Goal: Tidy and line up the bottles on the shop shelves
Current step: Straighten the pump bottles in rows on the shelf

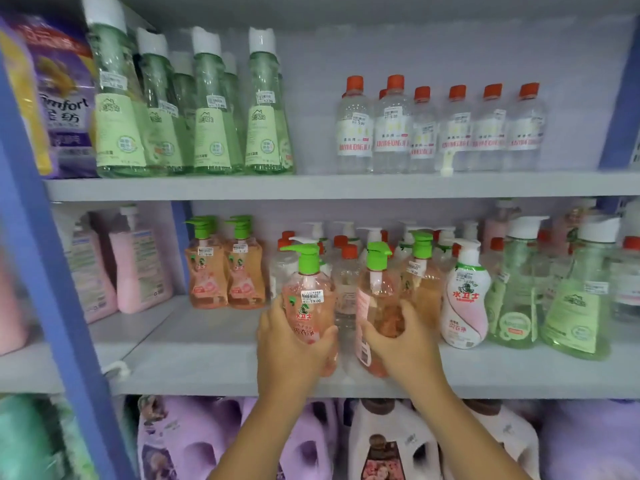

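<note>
Head view: two bare hands are seen at the front of the middle shelf (214, 362), each closed around a pink pump bottle.
Left hand (294, 344): wrapped around the lower body of the left pink bottle (308, 306), whose label is turned to the front and whose green pump points left.
Right hand (398, 341): closed on the right pink bottle (377, 299), which is turned so that its side and barcode are shown.
Position of the bottles: both are held near the shelf's front edge, close together; whether their bases rest on the board cannot be told.
Step in hand: the two bottles are judged to be in the course of being placed into a row with their kind.
Matching pair (225, 271): two like pink bottles are stood upright, side by side, further left and back on the same shelf.
Next move: the right bottle would need to be turned label-forward, then both carried left and set beside the matching pair.
Open room: bare board is left between the pair and the hands, and in front of the pair.
Crowding: a cluster of clear red-capped bottles (346, 271) is packed just behind the hands, and a white pump bottle (465, 299) stands just beside the right hand, so knocks are likely there.
Edges: the front lip lies directly under the hands; a blue post (52, 271) bounds the left.
</note>
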The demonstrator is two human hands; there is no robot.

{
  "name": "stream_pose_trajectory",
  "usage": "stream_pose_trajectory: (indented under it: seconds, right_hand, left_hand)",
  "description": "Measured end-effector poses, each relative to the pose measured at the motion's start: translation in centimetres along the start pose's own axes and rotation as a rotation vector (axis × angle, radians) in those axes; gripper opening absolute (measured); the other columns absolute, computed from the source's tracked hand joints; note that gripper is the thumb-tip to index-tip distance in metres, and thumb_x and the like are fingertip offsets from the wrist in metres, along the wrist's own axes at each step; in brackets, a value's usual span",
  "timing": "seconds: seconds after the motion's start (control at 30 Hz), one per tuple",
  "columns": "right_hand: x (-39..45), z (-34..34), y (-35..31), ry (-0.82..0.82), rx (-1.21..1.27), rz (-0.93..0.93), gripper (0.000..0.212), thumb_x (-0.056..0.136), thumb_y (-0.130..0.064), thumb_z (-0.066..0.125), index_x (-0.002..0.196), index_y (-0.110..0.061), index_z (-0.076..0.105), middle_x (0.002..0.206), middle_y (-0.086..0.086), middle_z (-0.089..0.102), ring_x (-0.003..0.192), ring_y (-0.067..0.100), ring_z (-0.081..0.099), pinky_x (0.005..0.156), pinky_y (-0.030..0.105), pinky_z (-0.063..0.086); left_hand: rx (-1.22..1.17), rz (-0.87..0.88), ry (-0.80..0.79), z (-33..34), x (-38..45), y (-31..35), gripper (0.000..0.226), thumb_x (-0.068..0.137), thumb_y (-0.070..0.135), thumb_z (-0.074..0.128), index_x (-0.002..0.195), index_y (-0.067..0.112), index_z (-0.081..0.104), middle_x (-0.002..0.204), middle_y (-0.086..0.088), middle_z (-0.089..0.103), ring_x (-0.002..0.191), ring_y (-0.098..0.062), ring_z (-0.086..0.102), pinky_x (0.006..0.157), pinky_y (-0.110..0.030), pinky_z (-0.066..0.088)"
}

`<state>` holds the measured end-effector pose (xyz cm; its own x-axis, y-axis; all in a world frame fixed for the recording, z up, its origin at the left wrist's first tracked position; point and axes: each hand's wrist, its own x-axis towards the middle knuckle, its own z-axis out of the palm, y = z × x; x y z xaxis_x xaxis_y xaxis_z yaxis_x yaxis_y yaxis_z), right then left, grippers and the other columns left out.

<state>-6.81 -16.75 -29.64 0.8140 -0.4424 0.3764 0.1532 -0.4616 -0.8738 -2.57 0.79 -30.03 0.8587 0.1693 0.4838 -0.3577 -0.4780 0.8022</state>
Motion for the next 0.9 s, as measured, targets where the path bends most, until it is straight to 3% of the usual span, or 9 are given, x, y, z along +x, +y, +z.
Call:
stream_pose_trajectory:
  seconds: [0.07,0.17,0.23,0.33,0.47,0.57,0.67,0.77,0.9]
  right_hand:
    - [-0.6,0.9,-0.3,-0.103,0.064,-0.01,0.036,0.072,-0.046,0.078,0.103,-0.05,0.061,0.098,-0.036,0.07,0.089,-0.014,0.066,0.071,0.013,0.049]
    - [-1.6,3.4,-1.3,-0.207,0.124,-0.042,0.045,0.066,-0.049,0.073,0.109,-0.048,0.059,0.105,-0.037,0.069,0.094,-0.014,0.067,0.068,0.008,0.051]
    - [-2.1,5.6,-2.2,-0.266,0.169,-0.055,0.046,0.074,-0.036,0.078,0.111,-0.049,0.053,0.107,-0.038,0.067,0.097,-0.014,0.066,0.07,0.006,0.051]
    - [-2.6,8.9,-3.7,-0.334,0.166,-0.078,0.046,0.081,-0.028,0.078,0.109,-0.056,0.053,0.112,-0.028,0.069,0.1,-0.01,0.067,0.076,0.007,0.051]
    - [-2.6,13.0,-5.1,-0.256,0.05,-0.112,0.043,0.081,-0.038,0.08,0.116,-0.046,0.057,0.115,-0.022,0.056,0.097,-0.007,0.064,0.079,0.006,0.048]
    - [-2.3,15.8,-5.9,-0.225,0.014,-0.108,0.044,0.087,-0.036,0.076,0.126,-0.032,0.056,0.12,-0.016,0.064,0.107,0.0,0.064,0.091,0.021,0.051]
    - [-1.6,18.3,-7.1,-0.158,-0.068,-0.107,0.04,0.095,-0.027,0.069,0.132,-0.022,0.056,0.124,-0.006,0.066,0.112,0.01,0.064,0.093,0.024,0.049]
    - [-1.4,19.1,-7.8,-0.119,-0.192,-0.082,0.036,0.098,-0.031,0.063,0.132,-0.023,0.056,0.124,-0.002,0.066,0.113,0.019,0.065,0.093,0.035,0.053]
    - [-1.4,13.5,-6.4,0.201,-0.222,-0.181,0.03,0.096,-0.037,0.062,0.124,-0.029,0.059,0.113,-0.012,0.058,0.098,0.013,0.063,0.078,0.036,0.056]
  left_hand:
    - [0.076,-0.012,0.062,-1.8,0.3,-1.3,0.103,0.062,0.06,0.088,0.146,0.022,0.042,0.133,0.0,0.051,0.125,-0.025,0.053,0.102,-0.049,0.051]
    - [0.121,-0.052,0.137,-4.4,1.4,-3.4,0.107,0.063,0.054,0.092,0.149,0.018,0.04,0.133,-0.004,0.048,0.127,-0.028,0.049,0.104,-0.044,0.048]
    - [0.084,-0.08,0.153,-6.0,2.6,-4.7,0.104,0.064,0.048,0.094,0.148,0.017,0.04,0.135,-0.007,0.046,0.125,-0.028,0.05,0.1,-0.038,0.045]
    - [0.076,-0.101,0.151,-8.2,4.5,-6.8,0.101,0.067,0.044,0.094,0.148,0.017,0.038,0.14,-0.009,0.045,0.128,-0.029,0.051,0.102,-0.043,0.047]
    - [0.074,-0.129,0.143,-10.2,7.9,-9.0,0.086,0.069,0.043,0.093,0.134,0.017,0.043,0.128,-0.01,0.054,0.116,-0.034,0.061,0.095,-0.052,0.054]
    - [-0.008,-0.13,0.093,-11.0,10.4,-10.2,0.081,0.066,0.042,0.093,0.131,0.021,0.05,0.121,-0.008,0.066,0.103,-0.031,0.07,0.086,-0.052,0.06]
    - [-0.021,-0.117,0.098,-11.2,12.3,-11.4,0.087,0.066,0.036,0.094,0.138,0.022,0.047,0.128,-0.01,0.066,0.108,-0.034,0.069,0.089,-0.052,0.059]
    - [-0.022,-0.137,0.072,-11.0,14.2,-12.4,0.089,0.07,0.036,0.092,0.141,0.018,0.04,0.13,-0.014,0.063,0.112,-0.04,0.066,0.091,-0.054,0.058]
    - [-0.049,-0.177,0.041,-10.4,16.7,-13.8,0.074,0.069,0.029,0.094,0.129,0.013,0.055,0.12,-0.012,0.07,0.105,-0.037,0.07,0.09,-0.052,0.059]
